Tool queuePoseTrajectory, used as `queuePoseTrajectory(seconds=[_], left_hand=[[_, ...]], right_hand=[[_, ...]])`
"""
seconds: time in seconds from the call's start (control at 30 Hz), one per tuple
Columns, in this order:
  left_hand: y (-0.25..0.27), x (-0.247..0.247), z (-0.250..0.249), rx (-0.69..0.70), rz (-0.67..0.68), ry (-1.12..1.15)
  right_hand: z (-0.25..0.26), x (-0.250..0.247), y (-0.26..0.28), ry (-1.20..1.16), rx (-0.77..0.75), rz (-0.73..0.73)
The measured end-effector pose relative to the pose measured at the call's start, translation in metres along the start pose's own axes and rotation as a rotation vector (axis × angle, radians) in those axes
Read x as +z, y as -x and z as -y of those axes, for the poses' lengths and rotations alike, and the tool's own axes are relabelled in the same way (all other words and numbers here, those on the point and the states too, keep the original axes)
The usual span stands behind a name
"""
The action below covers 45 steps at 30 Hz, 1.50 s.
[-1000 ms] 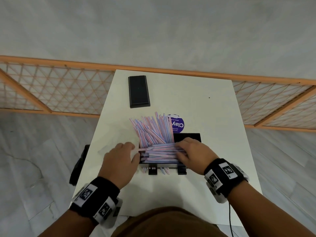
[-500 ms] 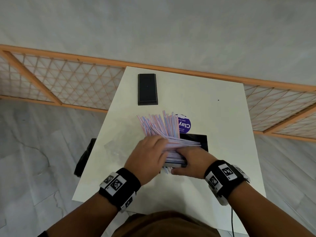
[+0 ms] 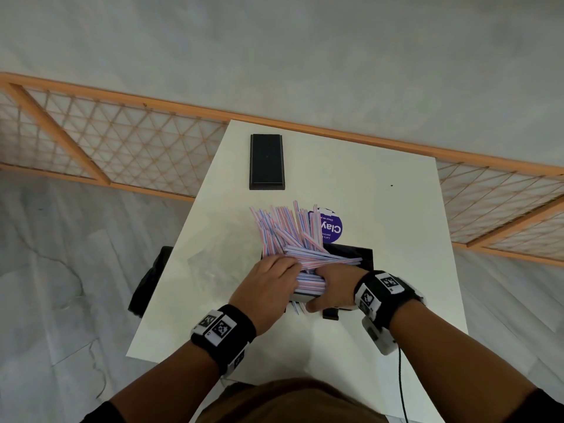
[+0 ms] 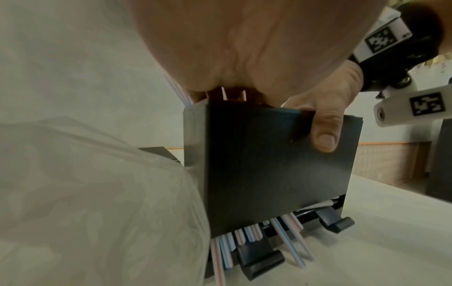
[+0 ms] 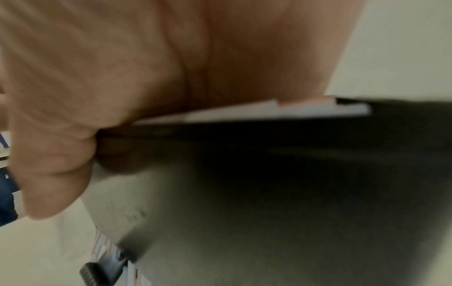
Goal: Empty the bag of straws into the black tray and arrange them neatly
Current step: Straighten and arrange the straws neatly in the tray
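The black tray (image 3: 364,259) stands near the table's front, with pink-and-blue striped straws (image 3: 283,230) heaped in it and fanning out over its far left corner. My left hand (image 3: 288,268) lies over the tray's left half, and its curled fingers grip a bundle of straws that sticks out to the right. My right hand (image 3: 320,288) grips the tray's front wall (image 4: 269,164), thumb (image 4: 324,133) outside and fingers inside. Several straw ends (image 4: 288,241) poke out under that wall. The right wrist view is blurred, filled by palm (image 5: 97,87) and the tray wall (image 5: 269,183).
A flat black lid (image 3: 267,161) lies at the table's far side. A purple round label (image 3: 332,225) shows behind the straws. The clear plastic bag (image 4: 97,193) lies left of the tray. A dark object (image 3: 149,282) hangs off the table's left edge. An orange lattice fence (image 3: 122,154) runs behind.
My left hand has moved from the table left of the tray onto the straws in it. The right hand stays on the tray's front wall.
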<state>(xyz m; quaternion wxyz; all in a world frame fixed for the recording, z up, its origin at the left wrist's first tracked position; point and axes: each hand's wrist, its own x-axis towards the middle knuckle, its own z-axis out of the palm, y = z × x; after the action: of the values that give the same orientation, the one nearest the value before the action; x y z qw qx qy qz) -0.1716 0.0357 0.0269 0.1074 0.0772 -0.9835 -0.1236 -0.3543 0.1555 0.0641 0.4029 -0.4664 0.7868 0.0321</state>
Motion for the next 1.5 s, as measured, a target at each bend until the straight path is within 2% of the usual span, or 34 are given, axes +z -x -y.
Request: queuePoseTrajectory(seconds=[0.17, 0.33, 0.57, 0.63, 0.77, 0.93, 1.07, 1.2, 1.27, 1.5], left_hand=[[0.0, -0.002, 0.002, -0.029, -0.003, -0.015], [-0.007, -0.011, 0.006, -0.063, -0.017, 0.016], [-0.014, -0.024, 0.003, -0.114, 0.019, 0.03], [-0.015, -0.027, 0.002, -0.158, 0.062, 0.076], [-0.023, -0.032, 0.0, -0.219, 0.089, 0.192], [-0.038, -0.037, -0.005, -0.297, 0.027, 0.255], [-0.041, -0.04, -0.005, -0.331, -0.027, 0.255], [-0.041, -0.046, -0.006, -0.309, -0.111, 0.231], [-0.042, -0.047, -0.009, -0.3, -0.116, 0.211], [-0.046, -0.033, -0.018, -0.29, 0.091, 0.157]], right_hand=[[0.006, -0.003, 0.007, 0.152, 0.017, -0.109], [0.006, -0.003, 0.024, 0.156, -0.106, -0.315], [-0.004, 0.006, 0.051, 0.172, -0.184, -0.595], [-0.004, 0.015, 0.05, 0.194, -0.202, -0.574], [-0.004, 0.031, 0.045, 0.186, -0.15, -0.401], [-0.003, 0.034, 0.05, 0.161, -0.13, -0.386], [-0.005, 0.023, 0.057, 0.111, -0.116, -0.479], [-0.01, 0.005, 0.056, -0.046, -0.082, -0.696], [-0.011, -0.003, 0.049, -0.114, -0.057, -0.752], [-0.003, -0.01, 0.012, -0.041, -0.037, -0.512]])
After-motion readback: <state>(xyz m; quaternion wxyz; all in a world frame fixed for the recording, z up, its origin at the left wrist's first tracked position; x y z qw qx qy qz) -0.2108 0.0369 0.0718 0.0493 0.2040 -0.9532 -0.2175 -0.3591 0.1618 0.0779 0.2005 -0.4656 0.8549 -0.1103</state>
